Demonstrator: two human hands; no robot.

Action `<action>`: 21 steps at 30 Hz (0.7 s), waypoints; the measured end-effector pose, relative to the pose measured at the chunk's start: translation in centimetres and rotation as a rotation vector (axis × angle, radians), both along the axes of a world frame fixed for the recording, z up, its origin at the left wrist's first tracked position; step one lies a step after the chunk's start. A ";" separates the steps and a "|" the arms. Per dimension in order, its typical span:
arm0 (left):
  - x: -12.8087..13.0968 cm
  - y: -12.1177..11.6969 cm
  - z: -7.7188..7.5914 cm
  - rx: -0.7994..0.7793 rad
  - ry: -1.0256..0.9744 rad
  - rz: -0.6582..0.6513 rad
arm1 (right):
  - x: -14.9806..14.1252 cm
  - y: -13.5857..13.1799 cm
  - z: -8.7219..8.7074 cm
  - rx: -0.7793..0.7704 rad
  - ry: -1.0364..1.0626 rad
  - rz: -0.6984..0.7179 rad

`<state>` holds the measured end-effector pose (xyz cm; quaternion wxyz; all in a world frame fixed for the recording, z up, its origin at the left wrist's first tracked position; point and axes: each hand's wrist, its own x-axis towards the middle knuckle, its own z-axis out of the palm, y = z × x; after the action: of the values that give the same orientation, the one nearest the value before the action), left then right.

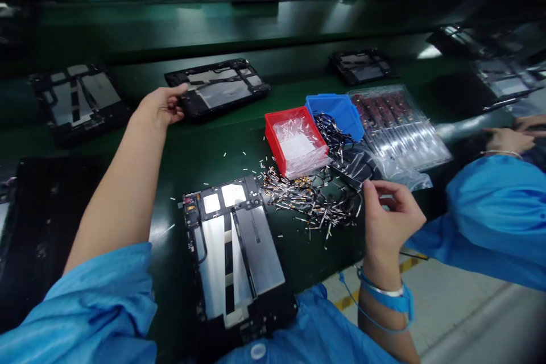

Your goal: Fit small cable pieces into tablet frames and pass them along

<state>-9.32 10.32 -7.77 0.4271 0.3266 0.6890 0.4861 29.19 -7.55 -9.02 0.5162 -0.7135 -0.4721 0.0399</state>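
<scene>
My left hand (pixel 162 106) reaches far forward and grips the near left corner of an open tablet chassis (pixel 219 86) lying on the green belt. My right hand (pixel 390 216) hovers at the right edge of a heap of small cables (pixel 309 199), fingers curled in a pinch; what it pinches is too small to name. A second open tablet chassis (pixel 236 250) with silver battery panels lies right in front of me, between my arms. A blue wrist strap (pixel 394 296) circles my right wrist.
A red bin (pixel 294 139) with clear bags and a blue bin (pixel 336 114) stand behind the cables, beside a clear plastic tray (pixel 396 125). More chassis (pixel 79 99) (pixel 362 65) lie on the belt. A co-worker's blue sleeve (pixel 495 210) and hand (pixel 505 139) are at right.
</scene>
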 end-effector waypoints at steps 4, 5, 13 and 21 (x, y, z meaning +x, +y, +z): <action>2.3 -2.2 1.4 0.026 -0.313 -0.097 | -0.4 -0.6 0.1 0.085 0.243 0.180; 2.9 -2.6 1.4 0.037 -0.366 -0.120 | -0.4 -0.8 0.2 0.096 0.288 0.226; 6.0 -4.9 1.8 -0.032 -0.598 -0.072 | -0.9 -2.7 2.0 -0.106 0.553 0.561; 5.8 -22.2 6.2 0.089 -0.498 0.037 | -2.1 -2.8 2.6 -0.145 0.711 0.654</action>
<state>-3.55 -11.84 -1.59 0.5599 0.2027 0.5461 0.5892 27.08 -10.33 -6.44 0.5548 -0.5041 -0.4619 0.4741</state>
